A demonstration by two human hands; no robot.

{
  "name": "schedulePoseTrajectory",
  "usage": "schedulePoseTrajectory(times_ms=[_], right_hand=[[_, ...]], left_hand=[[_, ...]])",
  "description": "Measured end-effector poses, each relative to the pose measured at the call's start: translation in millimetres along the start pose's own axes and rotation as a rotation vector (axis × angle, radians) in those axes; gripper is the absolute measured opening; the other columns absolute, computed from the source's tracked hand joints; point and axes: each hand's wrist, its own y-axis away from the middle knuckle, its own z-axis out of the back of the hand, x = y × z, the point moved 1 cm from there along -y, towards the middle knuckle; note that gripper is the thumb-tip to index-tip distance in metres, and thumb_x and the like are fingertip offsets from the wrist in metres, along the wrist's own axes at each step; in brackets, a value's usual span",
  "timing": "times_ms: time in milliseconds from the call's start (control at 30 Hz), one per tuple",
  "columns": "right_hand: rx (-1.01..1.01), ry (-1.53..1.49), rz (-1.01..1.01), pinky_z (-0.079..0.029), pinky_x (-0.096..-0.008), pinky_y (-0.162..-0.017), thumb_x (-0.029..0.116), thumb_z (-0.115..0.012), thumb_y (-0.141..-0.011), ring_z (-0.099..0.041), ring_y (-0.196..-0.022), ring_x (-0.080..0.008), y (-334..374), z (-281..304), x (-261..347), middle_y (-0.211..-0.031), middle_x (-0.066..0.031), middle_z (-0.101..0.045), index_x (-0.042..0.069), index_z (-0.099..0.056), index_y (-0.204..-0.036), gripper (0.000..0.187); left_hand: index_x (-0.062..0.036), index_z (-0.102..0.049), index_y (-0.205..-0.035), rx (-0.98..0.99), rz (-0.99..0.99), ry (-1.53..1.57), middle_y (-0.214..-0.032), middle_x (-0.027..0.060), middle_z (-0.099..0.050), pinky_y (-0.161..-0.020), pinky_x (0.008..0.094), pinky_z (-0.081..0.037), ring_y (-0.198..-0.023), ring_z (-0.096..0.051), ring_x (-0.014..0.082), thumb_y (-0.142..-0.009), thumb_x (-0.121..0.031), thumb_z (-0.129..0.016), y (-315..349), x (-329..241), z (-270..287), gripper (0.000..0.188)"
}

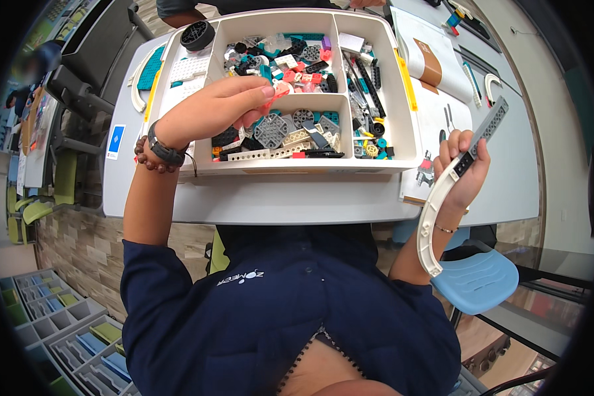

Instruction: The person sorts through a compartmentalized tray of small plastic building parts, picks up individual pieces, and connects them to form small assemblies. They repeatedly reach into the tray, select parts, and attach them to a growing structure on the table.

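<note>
My left hand (214, 109) is over the white divided tray (277, 105), its thumb and fingers pinched on a small coral-red building piece (279, 90). The piece's exact shape is partly covered by the fingers. Below and around it lie loose building bricks, among them grey gears (270, 131) and coral bricks (303, 79). To the right of the tray, my right hand (467, 173) is closed around a joined assembly: a curved white track piece (429, 228) fixed to a black and grey beam (488, 125) that points up and away.
An open instruction booklet (435, 59) lies right of the tray on the grey table (297, 198). A black wheel (197, 35) rests on the tray's far left corner. Another person's sleeve (178, 8) shows across the table. A blue chair (476, 280) stands at lower right.
</note>
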Motion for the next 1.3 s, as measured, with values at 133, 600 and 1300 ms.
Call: schedulePoseTrajectory(times_ms=[133,600,1300], right_hand=[[-0.049,0.042,0.004,-0.03,-0.0206,-0.034,0.037,-0.033,-0.095,-0.031,-0.042,-0.0074,1,6,-3,-0.063,-0.0012,-0.037,0.009,-0.04,-0.073,0.036],[0.048,0.0,0.032,-0.027,-0.0188,-0.035,0.035,-0.035,-0.095,-0.032,-0.045,-0.0073,-3,-14,-2,-0.067,-0.0029,-0.04,0.008,-0.041,-0.075,0.035],[-0.01,0.023,0.06,-0.024,-0.0199,-0.035,0.036,-0.033,-0.095,-0.03,-0.044,-0.0062,1,-3,0,-0.065,-0.0011,-0.038,0.008,-0.042,-0.073,0.037]], left_hand=[[-0.005,-0.054,-0.08,-0.001,0.054,-0.02,-0.061,-0.003,-0.045,-0.054,0.0224,-0.036,-0.058,-0.042,0.0065,-0.093,-0.036,-0.045,0,-4,-2,0.035],[-0.0021,-0.058,-0.091,-0.401,-0.147,-0.486,-0.072,0.0036,-0.055,-0.057,0.0242,-0.04,-0.061,-0.047,0.0108,-0.085,-0.023,-0.059,10,-17,-16,0.021],[-0.0033,-0.064,-0.086,0.303,-0.268,-0.638,-0.071,0.0064,-0.061,-0.061,0.0274,-0.047,-0.064,-0.057,0.0163,-0.074,-0.008,-0.065,-119,29,6,0.013]])
